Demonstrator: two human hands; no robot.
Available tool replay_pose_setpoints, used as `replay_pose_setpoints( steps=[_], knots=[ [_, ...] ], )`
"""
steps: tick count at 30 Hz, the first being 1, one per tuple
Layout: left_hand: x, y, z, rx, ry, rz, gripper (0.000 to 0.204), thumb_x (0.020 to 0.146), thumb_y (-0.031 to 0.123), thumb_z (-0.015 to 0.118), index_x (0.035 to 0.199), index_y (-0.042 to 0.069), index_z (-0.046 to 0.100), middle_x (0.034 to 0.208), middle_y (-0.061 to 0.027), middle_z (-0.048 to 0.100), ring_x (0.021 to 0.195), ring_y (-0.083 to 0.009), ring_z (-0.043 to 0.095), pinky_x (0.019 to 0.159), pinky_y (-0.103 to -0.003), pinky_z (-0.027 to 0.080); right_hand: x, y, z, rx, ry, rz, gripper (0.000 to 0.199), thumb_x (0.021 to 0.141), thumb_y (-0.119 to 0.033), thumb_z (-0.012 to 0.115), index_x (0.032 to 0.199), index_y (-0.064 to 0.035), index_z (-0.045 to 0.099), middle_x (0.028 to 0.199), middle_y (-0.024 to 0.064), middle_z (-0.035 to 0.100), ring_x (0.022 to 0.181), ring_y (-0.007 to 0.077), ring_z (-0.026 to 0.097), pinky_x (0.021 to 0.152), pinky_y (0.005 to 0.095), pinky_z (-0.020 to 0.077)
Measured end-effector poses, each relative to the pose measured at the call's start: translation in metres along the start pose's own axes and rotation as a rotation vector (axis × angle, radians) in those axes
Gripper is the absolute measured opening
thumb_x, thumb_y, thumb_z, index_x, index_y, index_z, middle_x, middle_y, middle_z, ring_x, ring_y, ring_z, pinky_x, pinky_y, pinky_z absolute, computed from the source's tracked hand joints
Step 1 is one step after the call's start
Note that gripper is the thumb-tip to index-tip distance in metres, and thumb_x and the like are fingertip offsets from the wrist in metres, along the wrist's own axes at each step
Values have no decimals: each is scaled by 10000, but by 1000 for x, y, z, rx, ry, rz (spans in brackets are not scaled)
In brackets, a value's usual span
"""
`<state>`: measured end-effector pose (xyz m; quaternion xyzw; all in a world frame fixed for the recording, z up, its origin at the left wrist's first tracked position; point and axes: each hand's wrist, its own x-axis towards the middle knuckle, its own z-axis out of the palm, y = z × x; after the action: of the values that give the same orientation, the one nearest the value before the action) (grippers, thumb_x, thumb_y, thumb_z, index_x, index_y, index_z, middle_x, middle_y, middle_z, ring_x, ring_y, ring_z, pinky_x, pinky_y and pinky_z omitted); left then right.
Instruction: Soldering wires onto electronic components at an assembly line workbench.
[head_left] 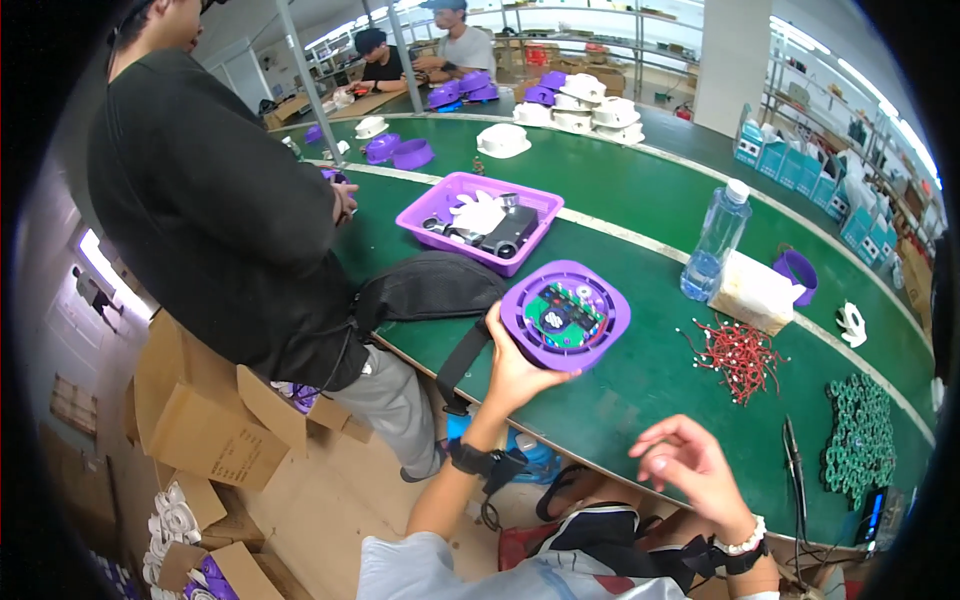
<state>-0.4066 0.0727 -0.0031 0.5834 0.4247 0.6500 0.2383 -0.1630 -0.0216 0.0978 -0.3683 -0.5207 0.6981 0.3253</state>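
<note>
My left hand (514,368) grips the lower left rim of a purple rounded-square plastic housing (518,313). Inside that housing a green circuit board (562,314) faces up, with dark parts and a pale patterned disc on it. Over the table's front edge hovers my right hand (692,468), its fingers loosely bent and apart, holding nothing. Beyond it lies a pile of short red wires (738,358) with white ends. A soldering iron (793,455) rests to its right, beside a heap of small green circuit boards (858,440).
A purple basket (420,213) holds a white glove and dark parts. Near it sit a black bag (425,285), a water bottle (712,245) and a tissue pack (755,292). A person in black (215,200) stands at left. White housings (503,141) sit farther back; cardboard boxes (215,425) fill the floor.
</note>
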Motion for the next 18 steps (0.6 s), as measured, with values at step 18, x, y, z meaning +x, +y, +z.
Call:
replay_pose_setpoints(
  steps=[18],
  knots=[
    [84, -48, 40, 642, 198, -154, 684, 683, 225, 708, 1200, -1, 322, 1015, -176, 355, 729, -230, 538, 684, -359, 458, -90, 15, -35, 126, 307, -117, 257, 805, -81, 556, 1032, 5, 468, 928, 121, 579, 724, 120, 560, 600, 213, 453]
  ],
)
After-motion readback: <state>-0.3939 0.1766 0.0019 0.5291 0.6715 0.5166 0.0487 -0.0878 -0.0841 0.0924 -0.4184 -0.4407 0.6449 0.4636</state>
